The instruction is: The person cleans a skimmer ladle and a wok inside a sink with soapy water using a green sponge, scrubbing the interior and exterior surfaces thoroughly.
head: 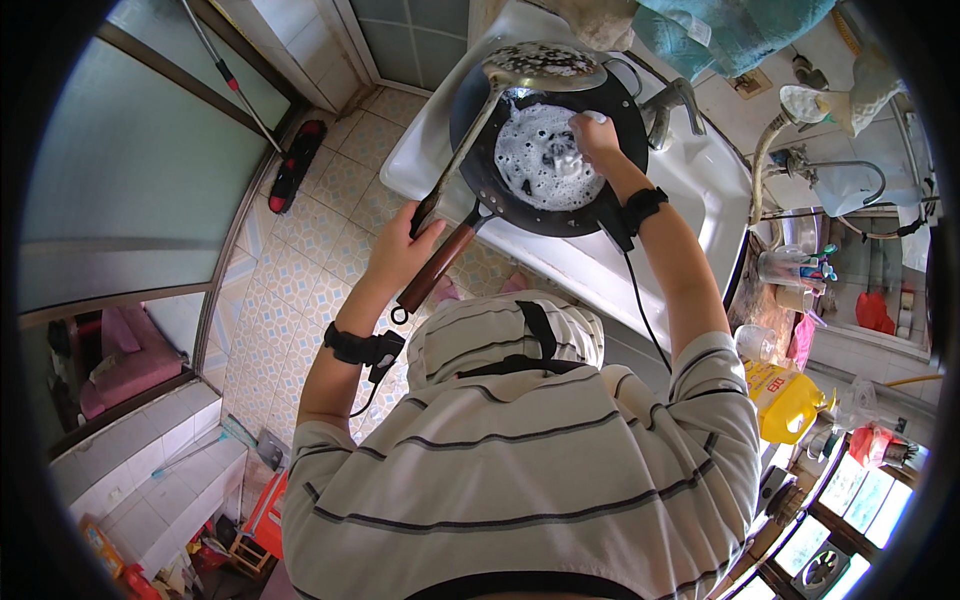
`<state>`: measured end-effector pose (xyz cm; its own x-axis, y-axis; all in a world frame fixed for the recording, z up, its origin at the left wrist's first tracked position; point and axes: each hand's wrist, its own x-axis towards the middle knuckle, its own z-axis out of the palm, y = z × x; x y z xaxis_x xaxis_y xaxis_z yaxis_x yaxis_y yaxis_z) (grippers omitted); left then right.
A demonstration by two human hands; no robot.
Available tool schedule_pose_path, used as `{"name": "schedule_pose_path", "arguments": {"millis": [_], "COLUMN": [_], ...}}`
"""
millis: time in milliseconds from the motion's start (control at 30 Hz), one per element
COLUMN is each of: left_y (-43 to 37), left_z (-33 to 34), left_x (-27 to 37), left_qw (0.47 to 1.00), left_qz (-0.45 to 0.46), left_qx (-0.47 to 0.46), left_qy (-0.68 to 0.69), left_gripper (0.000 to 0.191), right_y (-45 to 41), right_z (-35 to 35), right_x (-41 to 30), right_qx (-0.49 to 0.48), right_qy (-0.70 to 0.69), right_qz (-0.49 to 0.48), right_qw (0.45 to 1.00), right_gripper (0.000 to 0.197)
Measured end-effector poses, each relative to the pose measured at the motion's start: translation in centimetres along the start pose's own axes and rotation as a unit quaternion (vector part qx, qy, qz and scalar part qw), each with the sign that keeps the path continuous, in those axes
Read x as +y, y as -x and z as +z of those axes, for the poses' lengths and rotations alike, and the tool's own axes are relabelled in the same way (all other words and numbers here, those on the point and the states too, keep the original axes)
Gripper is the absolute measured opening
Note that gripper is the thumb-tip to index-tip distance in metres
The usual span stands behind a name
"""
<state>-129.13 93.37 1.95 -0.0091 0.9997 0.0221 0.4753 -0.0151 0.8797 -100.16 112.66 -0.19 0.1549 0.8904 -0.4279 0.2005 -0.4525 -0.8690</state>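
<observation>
My left hand [399,251] grips the dark end of a long-handled metal skimmer [472,139]. The skimmer's wide, foam-specked head lies across the far rim of a black wok [480,176]. White suds [536,161] with dark gaps cover the wok's bottom. Inside the wok, my right hand [596,142] is curled over the suds. A small white bit shows at its fingers, but whether it is foam or a held thing I cannot tell. The wok's brown handle [442,262] points towards me, beside my left hand. Beneath the wok is a white sink [420,161].
A metal faucet [667,112] stands close to the wok's right rim. Rightward are a cup of toothbrushes [784,266] and a yellow jug [784,401]. A red-and-black mop [296,165] rests on the tiled floor [300,277]. A cable [645,307] hangs from my right wristband.
</observation>
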Motion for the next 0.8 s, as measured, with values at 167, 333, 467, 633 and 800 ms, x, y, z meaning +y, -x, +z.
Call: {"name": "schedule_pose_path", "arguments": {"millis": [167, 333, 467, 633, 800], "left_y": [0.2, 0.4, 0.4, 0.6, 0.6], "left_z": [-0.7, -0.9, -1.0, -1.0, -0.7], "left_x": [-0.3, -0.4, -0.2, -0.8, -1.0], "left_qw": [0.999, 0.997, 0.996, 0.996, 0.995], "left_qz": [-0.032, -0.05, -0.038, -0.02, -0.011], "left_qx": [-0.015, -0.031, -0.034, -0.023, -0.019], "left_qy": [-0.029, -0.046, -0.067, -0.08, -0.094], "left_gripper": [0.033, 0.037, 0.035, 0.034, 0.032], "right_y": [-0.5, -0.5, -1.6, 0.5, 0.9], "right_z": [-1.1, -2.5, -4.8, -5.6, -6.5], "right_x": [1.4, 1.7, 3.1, 2.0, 1.6], "right_qx": [-0.017, -0.038, -0.177, -0.219, -0.216], "right_qy": [-0.056, -0.099, -0.372, -0.489, -0.426], "right_qz": [0.017, 0.018, 0.051, 0.041, -0.035], "right_qw": [0.998, 0.994, 0.91, 0.843, 0.878], "right_gripper": [0.016, 0.019, 0.025, 0.042, 0.044]}}
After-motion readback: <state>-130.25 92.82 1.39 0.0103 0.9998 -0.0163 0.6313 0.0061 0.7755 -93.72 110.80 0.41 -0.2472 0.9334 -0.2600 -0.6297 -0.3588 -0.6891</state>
